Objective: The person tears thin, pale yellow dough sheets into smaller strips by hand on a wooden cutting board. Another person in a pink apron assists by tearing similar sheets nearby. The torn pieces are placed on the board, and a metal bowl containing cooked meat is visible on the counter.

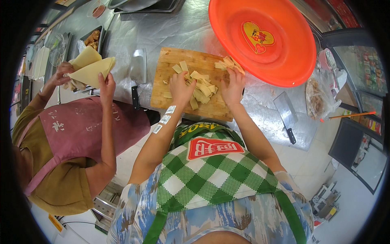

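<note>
On the wooden cutting board (164,73) lies a loose pile of flat, pale yellow strips (204,88), which look like cut tofu sheet. My left hand (182,88) rests at the pile's left side, its fingers bent over some strips; whether it grips them is hidden. At the board's right edge, my right hand (234,87) touches a smaller bunch of strips (227,63) with its fingertips, just beside the rim of a large orange plastic basin (283,39). How firmly it holds them does not show.
A cleaver (285,109) lies right of the board, another knife (139,70) left of it. At the left, a co-worker's hands (106,87) hold folded pale sheets (91,68). A plastic bag (317,94) sits at the table's right end, a dark tray (102,33) at the left.
</note>
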Demonstrator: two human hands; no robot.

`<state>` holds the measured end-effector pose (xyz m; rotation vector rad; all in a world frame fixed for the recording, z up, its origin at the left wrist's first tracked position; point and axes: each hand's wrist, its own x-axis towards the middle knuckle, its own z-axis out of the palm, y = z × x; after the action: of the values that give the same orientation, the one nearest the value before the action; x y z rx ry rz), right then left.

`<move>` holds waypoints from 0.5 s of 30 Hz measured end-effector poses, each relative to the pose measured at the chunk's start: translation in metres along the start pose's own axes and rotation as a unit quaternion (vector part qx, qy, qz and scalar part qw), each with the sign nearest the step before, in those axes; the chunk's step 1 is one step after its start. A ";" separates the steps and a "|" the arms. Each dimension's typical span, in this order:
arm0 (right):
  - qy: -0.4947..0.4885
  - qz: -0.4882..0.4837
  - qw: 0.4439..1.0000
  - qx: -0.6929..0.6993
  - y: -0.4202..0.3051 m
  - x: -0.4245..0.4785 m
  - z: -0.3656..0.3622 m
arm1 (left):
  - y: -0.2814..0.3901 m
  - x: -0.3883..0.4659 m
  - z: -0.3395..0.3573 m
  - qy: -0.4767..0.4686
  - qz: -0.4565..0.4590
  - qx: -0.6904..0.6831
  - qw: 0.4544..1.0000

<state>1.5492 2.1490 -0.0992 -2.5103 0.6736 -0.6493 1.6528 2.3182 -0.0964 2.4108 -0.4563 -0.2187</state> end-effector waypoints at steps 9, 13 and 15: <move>-0.138 -0.028 0.989 0.037 -0.043 -0.023 0.004 | -0.017 0.022 0.014 -0.038 -0.079 0.059 0.994; -0.123 0.018 0.992 0.033 -0.040 -0.029 0.017 | -0.021 0.025 0.014 -0.077 -0.137 -0.037 0.987; -0.127 0.034 0.990 0.058 -0.037 -0.030 0.021 | -0.026 0.024 0.015 -0.072 -0.144 -0.085 0.983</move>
<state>1.5498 2.2002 -0.1055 -2.3955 0.6061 -0.3272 1.6779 2.3187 -0.1255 2.2927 -0.1414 -0.5411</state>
